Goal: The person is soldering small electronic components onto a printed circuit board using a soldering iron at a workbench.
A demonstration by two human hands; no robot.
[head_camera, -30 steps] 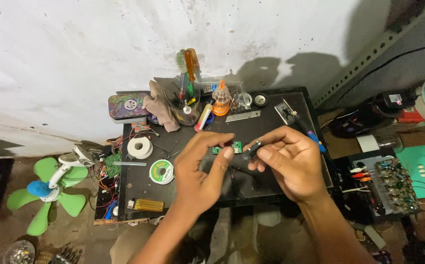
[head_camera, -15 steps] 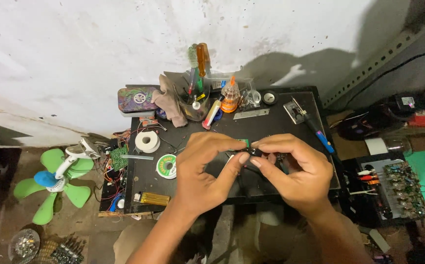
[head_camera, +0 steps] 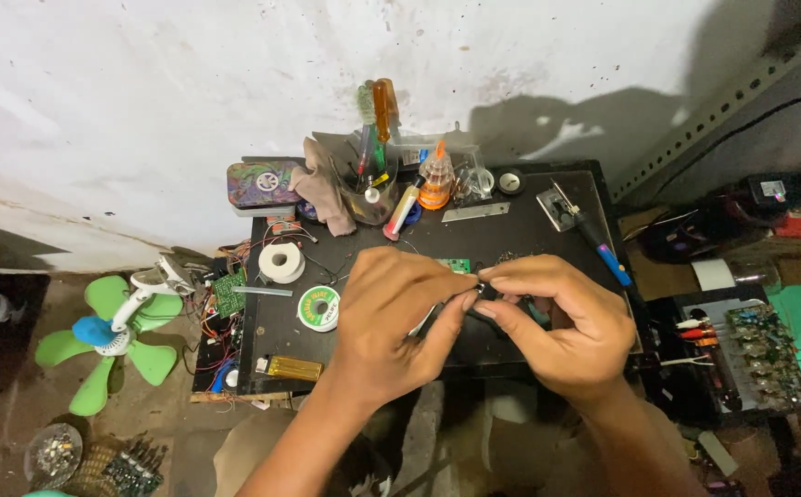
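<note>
Pinching small dark part (head_camera: 480, 289), both hands

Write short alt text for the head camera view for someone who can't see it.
Two bare hands, left hand and right hand, meet over a black work mat, pinching a small dark part beside a green circuit board. Solder reels, screwdrivers and a green fan surround them.

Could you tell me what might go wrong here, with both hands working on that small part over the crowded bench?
The small dark part is pinched only at the fingertips of the left hand and right hand; a slip could drop it among the clutter. The green board lies right under the hands and might get knocked. The soldering iron rests near the right hand, which could snag it.
</note>
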